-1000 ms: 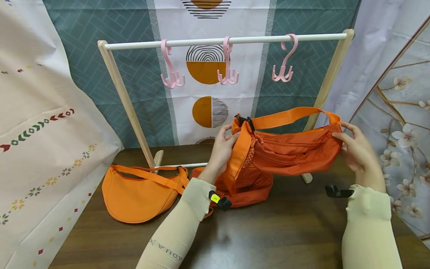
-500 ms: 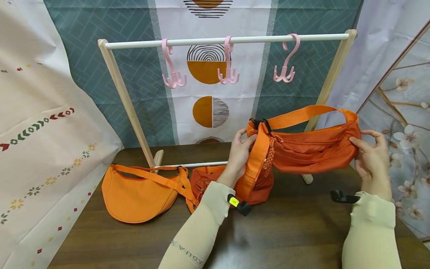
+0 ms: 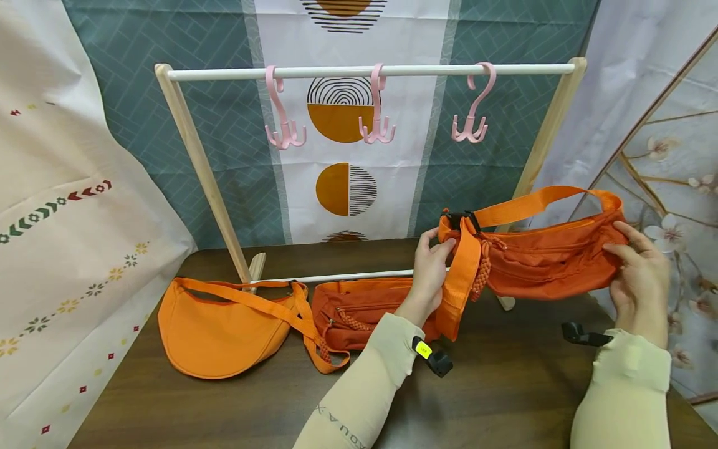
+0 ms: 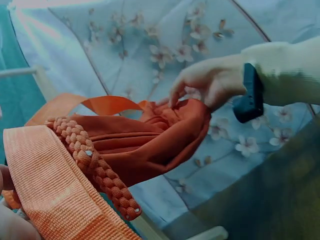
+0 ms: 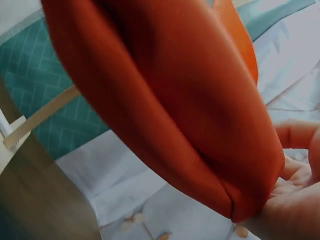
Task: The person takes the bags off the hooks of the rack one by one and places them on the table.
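A dark orange sling bag (image 3: 552, 265) is held up off the table between both hands, its lighter strap (image 3: 538, 202) arching above it. My left hand (image 3: 430, 268) grips the bag's left end by the black buckle, where a wide strap and a braided cord (image 4: 100, 167) hang down. At the other end, my right hand (image 3: 642, 277) pinches the bag's corner. In the right wrist view the bag's smooth underside (image 5: 185, 100) fills much of the picture. Below the left forearm lies a second dark orange bag (image 3: 364, 305), partly hidden, beside a lighter orange half-moon bag (image 3: 224, 330).
A rack with a white rail (image 3: 331, 73) and wooden legs stands behind. Three pink hooks hang from it: a left hook (image 3: 285, 121), a middle hook (image 3: 377, 118) and a right hook (image 3: 472, 115). Everything stands on a dark wooden table (image 3: 493, 399), with printed cloths around.
Both hands have moved to the right with the sling bag, and slightly lower. More of the second dark orange bag on the table has come into view.
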The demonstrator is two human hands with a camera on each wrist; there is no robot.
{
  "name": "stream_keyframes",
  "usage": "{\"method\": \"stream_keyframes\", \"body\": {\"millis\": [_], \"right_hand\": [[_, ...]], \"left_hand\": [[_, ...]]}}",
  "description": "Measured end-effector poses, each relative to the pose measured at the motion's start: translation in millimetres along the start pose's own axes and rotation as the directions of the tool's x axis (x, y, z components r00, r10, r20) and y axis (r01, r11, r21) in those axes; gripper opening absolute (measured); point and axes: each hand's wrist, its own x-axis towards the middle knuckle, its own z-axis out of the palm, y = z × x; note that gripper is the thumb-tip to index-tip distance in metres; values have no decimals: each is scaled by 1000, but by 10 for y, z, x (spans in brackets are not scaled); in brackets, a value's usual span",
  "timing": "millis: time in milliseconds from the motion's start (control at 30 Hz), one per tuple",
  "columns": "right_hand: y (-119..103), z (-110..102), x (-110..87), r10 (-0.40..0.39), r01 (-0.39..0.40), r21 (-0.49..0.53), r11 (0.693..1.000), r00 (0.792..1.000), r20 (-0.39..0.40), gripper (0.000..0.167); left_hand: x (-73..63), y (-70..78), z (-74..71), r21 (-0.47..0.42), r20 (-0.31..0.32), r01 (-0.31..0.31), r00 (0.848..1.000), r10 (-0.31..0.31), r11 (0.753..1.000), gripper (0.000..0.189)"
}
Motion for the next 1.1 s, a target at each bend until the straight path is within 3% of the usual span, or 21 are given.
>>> {"method": "stream_keyframes", "body": {"millis": [133, 200, 300, 400, 567, 667, 833, 900, 1000, 1100], "right_hand": [[46, -40, -2, 17, -12, -113, 994, 999, 43, 55], [73, -58, 2, 18, -20, -197, 980, 1000, -9, 55], [116, -96, 14, -3, -47, -353, 934, 990, -138, 46], [177, -154, 40, -42, -83, -483, 872, 969, -244, 35], [327, -286, 92, -62, -153, -630, 762, 950, -305, 38], [409, -368, 119, -56, -207, -713, 669, 944, -326, 42], [488, -496, 149, -18, -262, -839, 477, 951, -307, 48], [508, -534, 153, 9, -258, -870, 419, 960, -281, 52], [531, -571, 156, 43, -249, -894, 371, 967, -252, 55], [551, -586, 160, 55, -227, -908, 352, 973, -223, 56]], "left_hand": [[0, -159, -22, 19, -41, 10, 999, -9, 1000, 29], [-4, -235, -37, 45, -57, 17, 998, -14, 999, 28], [-5, -344, -64, 63, -71, 37, 997, -33, 997, 29], [8, -457, -95, 85, -76, 62, 996, -56, 994, 33], [21, -625, -151, 135, -72, 106, 993, -97, 985, 43], [16, -690, -180, 140, -47, 131, 991, -125, 982, 47], [23, -752, -200, 124, -11, 171, 985, -171, 978, 58], [30, -768, -204, 130, -7, 191, 981, -192, 973, 62], [38, -778, -206, 143, 2, 208, 978, -211, 968, 65], [42, -772, -209, 158, 13, 213, 976, -218, 964, 67]]}}
